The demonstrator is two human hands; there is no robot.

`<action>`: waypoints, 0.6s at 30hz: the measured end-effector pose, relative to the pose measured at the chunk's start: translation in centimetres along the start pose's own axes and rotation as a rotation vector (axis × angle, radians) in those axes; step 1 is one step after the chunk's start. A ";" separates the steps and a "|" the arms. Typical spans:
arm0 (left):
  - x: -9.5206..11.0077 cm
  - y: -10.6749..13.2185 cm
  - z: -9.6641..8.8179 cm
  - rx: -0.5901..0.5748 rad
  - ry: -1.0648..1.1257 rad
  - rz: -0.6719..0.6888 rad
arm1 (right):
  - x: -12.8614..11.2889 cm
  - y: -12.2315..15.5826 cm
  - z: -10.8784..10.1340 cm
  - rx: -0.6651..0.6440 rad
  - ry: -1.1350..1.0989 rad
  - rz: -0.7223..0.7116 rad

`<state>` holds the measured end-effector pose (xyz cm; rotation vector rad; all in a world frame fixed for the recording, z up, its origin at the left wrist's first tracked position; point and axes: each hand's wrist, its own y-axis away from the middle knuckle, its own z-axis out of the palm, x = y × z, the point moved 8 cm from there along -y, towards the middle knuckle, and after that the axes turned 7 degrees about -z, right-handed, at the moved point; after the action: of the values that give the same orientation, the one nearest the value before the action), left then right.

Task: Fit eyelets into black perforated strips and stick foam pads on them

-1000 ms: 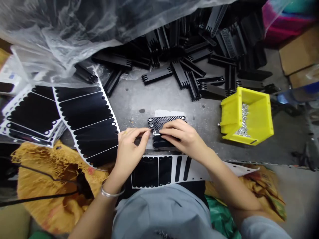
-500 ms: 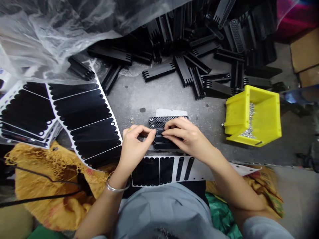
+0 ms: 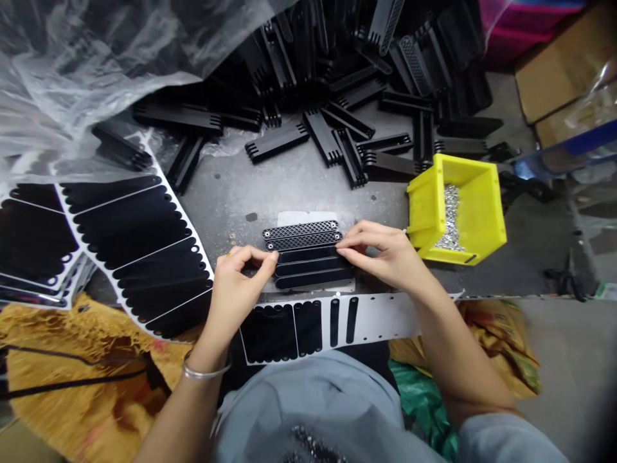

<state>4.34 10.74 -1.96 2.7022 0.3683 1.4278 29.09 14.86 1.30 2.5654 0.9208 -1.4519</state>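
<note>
A row of narrow black strips (image 3: 311, 262) lies side by side on the grey table (image 3: 299, 180) in front of me; the two far ones show a mesh face (image 3: 301, 230). My left hand (image 3: 236, 289) pinches the left end of the third strip with thumb and forefinger. My right hand (image 3: 385, 254) has its fingertips pressed on the right end of the same strip. A white backing sheet (image 3: 376, 315) with black oblong stickers (image 3: 270, 331) lies at the table's near edge, just below both hands.
A yellow bin (image 3: 477, 212) of small silver screws stands to the right. A heap of black finned parts (image 3: 347, 96) fills the far side under clear plastic film (image 3: 96, 64). Sheets of black stickers (image 3: 139, 244) lie to the left. Cardboard boxes (image 3: 563, 71) sit at far right.
My hands have moved apart from the middle of the strip to its two ends. The view has shifted, so everything sits a little further left.
</note>
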 end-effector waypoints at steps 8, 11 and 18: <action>-0.1 5.7 0.2 -0.158 -0.165 0.070 | -5.1 5.2 2.1 0.089 0.161 -0.100; 1.1 8.7 2.0 -0.284 -0.304 0.237 | -5.5 7.8 6.0 -0.097 0.135 -0.042; 1.6 9.4 3.5 -0.245 -0.361 0.372 | -4.1 8.8 6.8 -0.061 0.193 -0.016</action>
<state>9.80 2.20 -1.04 2.8303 -0.3238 0.9270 26.90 3.53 -1.29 2.6949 0.9924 -1.1752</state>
